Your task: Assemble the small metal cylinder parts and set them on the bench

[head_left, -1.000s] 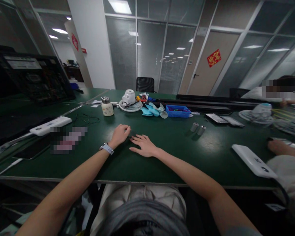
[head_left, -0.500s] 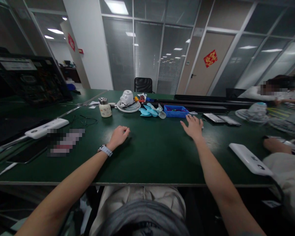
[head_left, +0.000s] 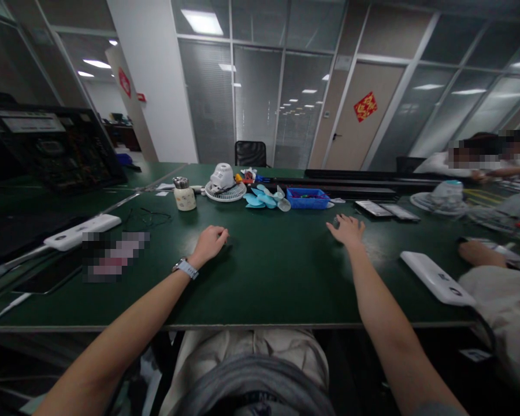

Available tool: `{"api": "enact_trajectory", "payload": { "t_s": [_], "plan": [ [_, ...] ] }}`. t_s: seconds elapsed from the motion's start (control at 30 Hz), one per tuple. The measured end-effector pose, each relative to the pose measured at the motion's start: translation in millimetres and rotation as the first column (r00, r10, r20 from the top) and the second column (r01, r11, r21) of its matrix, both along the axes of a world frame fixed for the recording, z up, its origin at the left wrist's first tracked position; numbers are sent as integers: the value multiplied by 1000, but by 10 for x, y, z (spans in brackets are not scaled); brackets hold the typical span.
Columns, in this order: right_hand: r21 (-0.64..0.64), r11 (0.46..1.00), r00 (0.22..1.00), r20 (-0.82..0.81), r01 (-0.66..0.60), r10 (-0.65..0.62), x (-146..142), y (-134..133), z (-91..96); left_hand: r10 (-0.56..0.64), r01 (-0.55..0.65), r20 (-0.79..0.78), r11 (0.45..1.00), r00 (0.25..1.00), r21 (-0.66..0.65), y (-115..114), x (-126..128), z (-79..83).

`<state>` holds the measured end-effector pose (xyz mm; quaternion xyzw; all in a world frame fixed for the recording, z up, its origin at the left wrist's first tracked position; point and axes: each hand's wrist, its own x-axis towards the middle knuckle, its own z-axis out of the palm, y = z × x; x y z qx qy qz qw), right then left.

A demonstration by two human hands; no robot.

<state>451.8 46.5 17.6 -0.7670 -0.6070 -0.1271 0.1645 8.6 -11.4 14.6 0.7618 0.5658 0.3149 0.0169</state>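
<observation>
My left hand (head_left: pixel 210 242) rests on the green table (head_left: pixel 260 283), fingers curled in and thumb pressed against them. Whether anything sits inside that grip is hidden. Over the right part of the tabletop, my right hand (head_left: pixel 347 231) has its fingers spread, with no object seen in it. Just beyond it stands a blue tray (head_left: pixel 307 200) with small parts inside. Left of the tray lie light-blue fan blades (head_left: pixel 264 199). Farther left, a white fan body (head_left: pixel 222 176) sits on a round white fan grille (head_left: pixel 225 194).
A cream jar (head_left: pixel 185 200) with a metal lid stands beyond my left hand. White power banks (head_left: pixel 437 278) (head_left: pixel 84 231) lie at both sides. Flat rectangular items (head_left: pixel 373 209) are at the right. A co-worker's arm (head_left: pixel 481 254) rests nearby. An opened electronics panel (head_left: pixel 52 147) leans left.
My right hand has drawn back slightly from the blue tray, toward me and to the right. The left hand stays in place. The view has tilted a little.
</observation>
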Motion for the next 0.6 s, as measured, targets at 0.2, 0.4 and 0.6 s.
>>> {"api": "enact_trajectory", "payload": {
  "t_s": [0.2,0.4,0.6],
  "plan": [
    [4,1000,1000,-14,5,-5,31,25,-23,13,-13,3,1000,1000,5,2,8,-7],
    [4,1000,1000,-19,21,-21,15,5,21,10,-10,-10,1000,1000,0,1,2,-2],
    [-34,999,999,-33,24,-25,-7,-25,51,3,-3,-25,1000,1000,11,10,0,-16]
  ]
}}
